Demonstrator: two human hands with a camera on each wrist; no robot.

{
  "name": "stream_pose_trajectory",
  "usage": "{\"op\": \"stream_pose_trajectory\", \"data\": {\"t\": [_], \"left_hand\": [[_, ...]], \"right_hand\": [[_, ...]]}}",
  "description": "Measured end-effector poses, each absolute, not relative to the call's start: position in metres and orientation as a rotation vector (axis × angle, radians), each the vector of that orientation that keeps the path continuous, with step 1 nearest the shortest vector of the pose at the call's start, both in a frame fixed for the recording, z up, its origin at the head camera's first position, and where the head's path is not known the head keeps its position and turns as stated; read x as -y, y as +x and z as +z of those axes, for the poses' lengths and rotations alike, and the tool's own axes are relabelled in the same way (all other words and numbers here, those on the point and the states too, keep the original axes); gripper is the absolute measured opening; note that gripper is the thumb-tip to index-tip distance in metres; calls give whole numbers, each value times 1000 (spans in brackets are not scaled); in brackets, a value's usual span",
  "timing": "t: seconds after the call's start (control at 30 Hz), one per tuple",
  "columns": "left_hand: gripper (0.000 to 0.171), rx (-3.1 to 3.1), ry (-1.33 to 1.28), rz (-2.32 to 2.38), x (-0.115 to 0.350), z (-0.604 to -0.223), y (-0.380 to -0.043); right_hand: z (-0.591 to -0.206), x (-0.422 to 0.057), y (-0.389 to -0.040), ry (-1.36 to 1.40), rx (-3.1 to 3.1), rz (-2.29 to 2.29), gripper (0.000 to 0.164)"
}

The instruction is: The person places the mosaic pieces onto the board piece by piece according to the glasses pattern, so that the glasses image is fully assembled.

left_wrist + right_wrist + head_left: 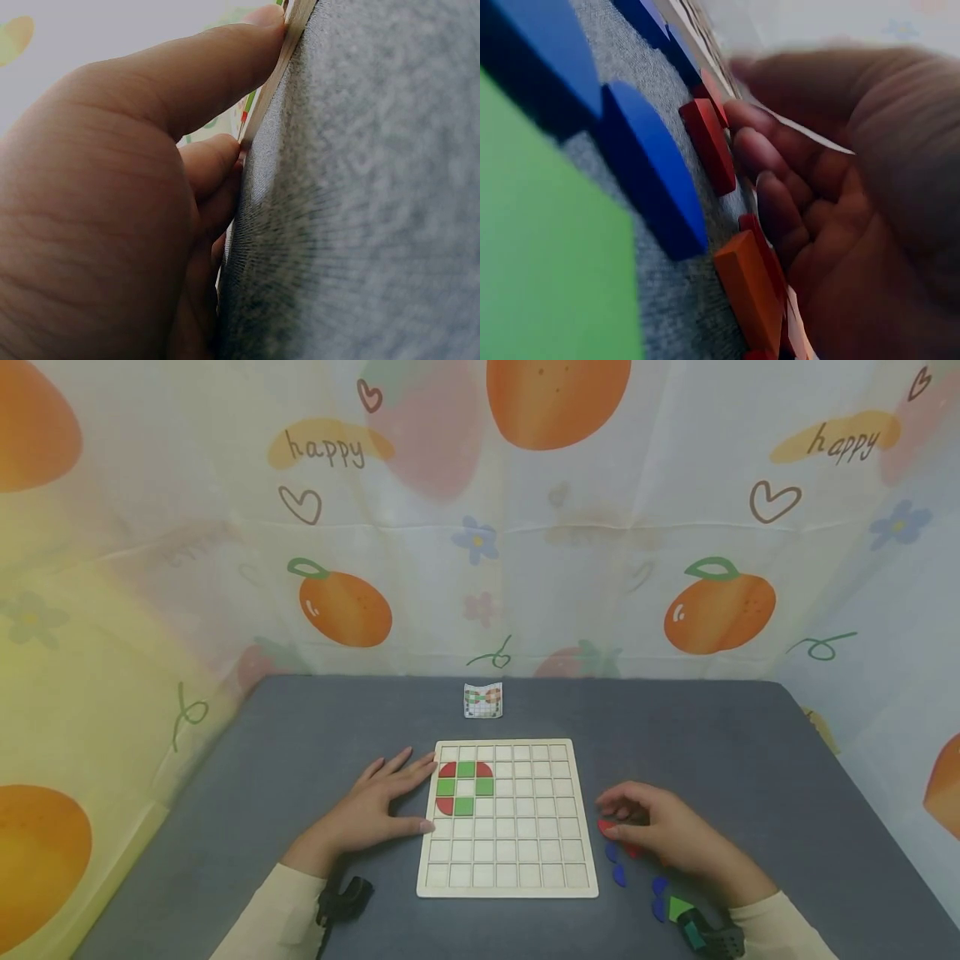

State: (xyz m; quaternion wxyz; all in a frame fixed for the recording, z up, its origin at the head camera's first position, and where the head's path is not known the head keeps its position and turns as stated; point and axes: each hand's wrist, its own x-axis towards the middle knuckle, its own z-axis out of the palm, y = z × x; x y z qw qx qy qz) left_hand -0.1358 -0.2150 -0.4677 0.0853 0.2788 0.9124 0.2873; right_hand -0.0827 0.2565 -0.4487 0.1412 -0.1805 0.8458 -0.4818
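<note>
Fingers straight, left hand (367,814) touches the pale wooden grid board (528,853), left edge!
Right hand (663,828), loosely curled, is at flat red pieces (709,147) near its right edge.

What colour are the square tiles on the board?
The square tiles are green; the head view shows them best.

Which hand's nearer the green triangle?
Right. The right hand is by the red pieces, just beyond the green triangle; the left hand is across the board, at its left edge.
</note>
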Motion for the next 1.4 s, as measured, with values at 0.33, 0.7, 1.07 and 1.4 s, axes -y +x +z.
{"op": "stream_pose_trajectory", "data": {"t": [0.33,0.7,1.07,1.4], "left_hand": [[97,-2729,832,843,216,-470,-137],[97,-2727,847,842,216,-469,-136],[99,-2716,823,841,215,-468,-136],[99,-2727,825,842,215,-469,-136]], "right_hand": [[-448,-256,-82,-654,-2583,-1238,25],[-448,-252,-81,-719,-2563,-1266,9],[-441,-245,-77,-541,-2704,-1297,12],[-435,-239,-77,-454,-2567,-1546,18]]}}
